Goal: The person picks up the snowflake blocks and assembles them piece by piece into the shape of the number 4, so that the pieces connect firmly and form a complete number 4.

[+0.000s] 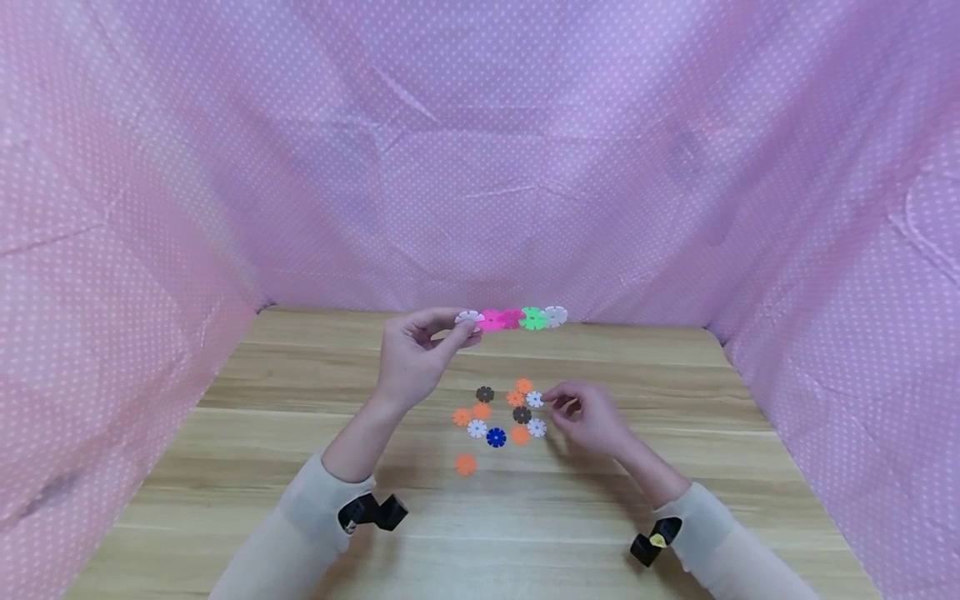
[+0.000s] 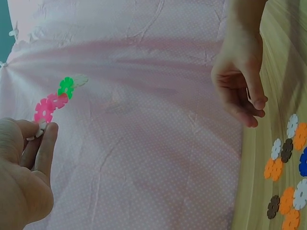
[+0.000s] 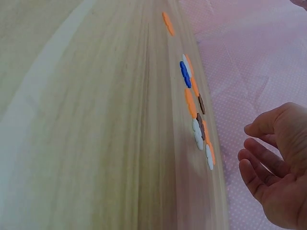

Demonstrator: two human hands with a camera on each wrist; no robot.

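Observation:
My left hand pinches the white end piece of a chain of notched plastic snowflake discs, raised above the table. From that end the chain runs through two pink discs and a green disc to a clear whitish one. My right hand hovers at the right of the loose discs with its fingers loosely bent, holding nothing. In the head view its fingertips overlap the edge of a white disc. The right wrist view shows a gap between thumb and fingers.
Several loose discs lie on the wooden table: orange ones, white ones, brown ones and a blue one. Pink dotted cloth encloses the table at the back and both sides.

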